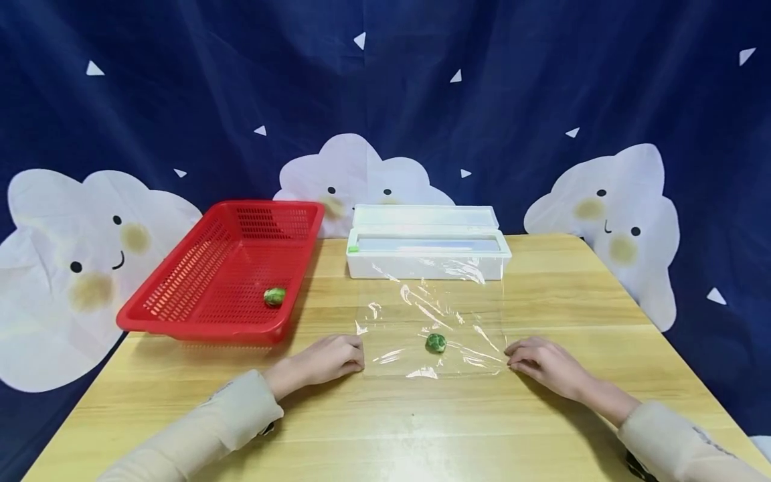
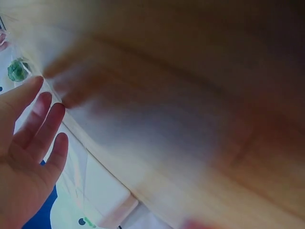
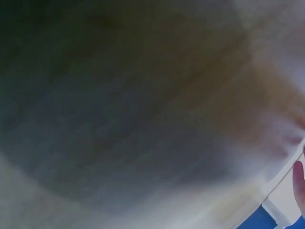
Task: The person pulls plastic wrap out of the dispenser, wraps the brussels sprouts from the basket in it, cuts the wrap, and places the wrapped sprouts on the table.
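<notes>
A sheet of clear plastic wrap [image 1: 391,314] stretches over the table from a white wrap dispenser box [image 1: 421,266] with its lid raised. One Brussels sprout [image 1: 436,343] sits on the sheet, near its front edge. My left hand [image 1: 331,361] pinches the sheet's left edge near the front corner, thumb and fingertips close together. At the opposite edge, my right hand [image 1: 548,366] pinches the wrap between thumb and fingers. The left wrist view shows the left hand [image 2: 33,143] low over the wood; in the right wrist view only fingertips [image 3: 299,183] appear at the side.
A red plastic basket [image 1: 283,328] stands at the left of the table, with another Brussels sprout [image 1: 274,296] inside. Behind the wooden table [image 1: 409,435] hangs a dark blue curtain [image 1: 409,107] with cloud faces.
</notes>
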A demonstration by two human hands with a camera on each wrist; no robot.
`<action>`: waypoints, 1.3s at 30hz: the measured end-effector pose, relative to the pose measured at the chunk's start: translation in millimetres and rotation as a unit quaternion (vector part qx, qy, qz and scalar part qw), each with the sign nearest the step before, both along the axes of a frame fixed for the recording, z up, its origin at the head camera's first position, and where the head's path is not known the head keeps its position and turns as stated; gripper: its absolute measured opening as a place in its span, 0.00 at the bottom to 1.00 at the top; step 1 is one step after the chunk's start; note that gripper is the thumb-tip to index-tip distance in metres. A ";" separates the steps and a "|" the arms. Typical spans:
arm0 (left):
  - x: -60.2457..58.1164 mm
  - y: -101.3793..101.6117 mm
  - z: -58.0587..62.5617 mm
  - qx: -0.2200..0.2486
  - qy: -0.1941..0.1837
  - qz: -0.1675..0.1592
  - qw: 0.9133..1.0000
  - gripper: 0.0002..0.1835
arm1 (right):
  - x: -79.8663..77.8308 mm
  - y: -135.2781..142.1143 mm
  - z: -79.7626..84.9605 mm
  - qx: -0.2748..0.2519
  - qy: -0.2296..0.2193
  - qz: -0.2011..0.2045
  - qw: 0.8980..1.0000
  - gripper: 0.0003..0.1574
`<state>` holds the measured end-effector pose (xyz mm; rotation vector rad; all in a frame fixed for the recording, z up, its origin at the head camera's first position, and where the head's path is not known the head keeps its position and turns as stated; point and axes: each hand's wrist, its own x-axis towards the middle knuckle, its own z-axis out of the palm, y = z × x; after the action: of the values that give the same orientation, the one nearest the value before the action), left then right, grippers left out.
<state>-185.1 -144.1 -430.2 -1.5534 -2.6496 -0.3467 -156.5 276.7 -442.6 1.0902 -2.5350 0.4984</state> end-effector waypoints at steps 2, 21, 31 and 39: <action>-0.2 -0.1 -0.8 0.010 -0.019 0.010 1.000 0.05 | 0.6 0.0 1.6 -0.003 -0.020 -0.011 1.000 0.11; -5.2 18.7 1.9 0.102 -0.077 0.269 0.955 0.11 | -11.8 -3.3 12.7 -0.087 -0.180 -0.079 0.977 0.08; -17.2 33.7 8.0 0.002 -0.051 0.348 0.936 0.15 | -26.9 -13.2 17.8 -0.084 -0.257 -0.139 0.953 0.09; -26.3 44.4 11.8 -0.065 -0.064 0.346 0.934 0.17 | -32.7 -20.7 17.0 -0.007 -0.209 -0.171 0.963 0.09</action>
<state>-211.5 -99.7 -418.4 -0.5340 -3.1376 -0.2312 -189.2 256.0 -425.6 0.5579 -2.9935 0.7063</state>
